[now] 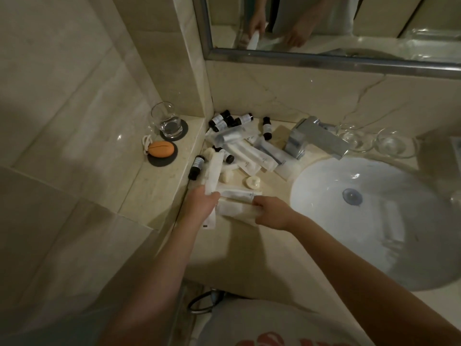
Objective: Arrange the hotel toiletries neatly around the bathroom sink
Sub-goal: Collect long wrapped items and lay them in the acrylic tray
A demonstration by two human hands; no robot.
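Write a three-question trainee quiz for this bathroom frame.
1. True or false: the glass stands inside the sink.
2. What does the left hand hold? A a dark bottle; B a long white packet; C a towel.
3. Fill in: the right hand grips flat packets lying on the ___.
Key: 1 false; 2 B; 3 counter.

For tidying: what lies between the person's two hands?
Head view: two flat white paper sachets lie between left hand, gripping a long white sachet, and right hand.
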